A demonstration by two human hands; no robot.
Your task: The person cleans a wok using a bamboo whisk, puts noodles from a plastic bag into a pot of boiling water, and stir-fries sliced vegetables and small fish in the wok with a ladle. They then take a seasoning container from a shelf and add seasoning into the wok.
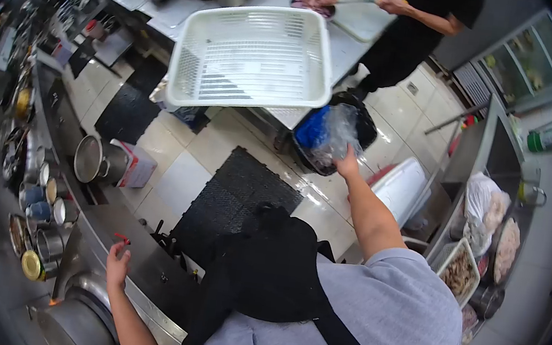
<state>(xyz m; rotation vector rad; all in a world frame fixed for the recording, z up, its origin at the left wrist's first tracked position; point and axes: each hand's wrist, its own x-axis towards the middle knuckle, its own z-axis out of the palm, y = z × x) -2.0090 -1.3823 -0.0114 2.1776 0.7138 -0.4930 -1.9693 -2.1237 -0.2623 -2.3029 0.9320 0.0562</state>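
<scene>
Black apron (pixel 264 268) — right hand (pixel 346 162) holding bag (pixel 340 131) — kitchen tiles (pixel 182 176).

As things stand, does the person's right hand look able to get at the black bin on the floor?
Probably yes: the right hand, holding a clear plastic bag, is stretched out over the black bin, which looks open; nothing solid seems to block the way.

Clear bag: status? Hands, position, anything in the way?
Right hand gripping clear bag over bin. Left hand empty, fingers open, near small red item. No obstruction visible between bag and bin.
</scene>
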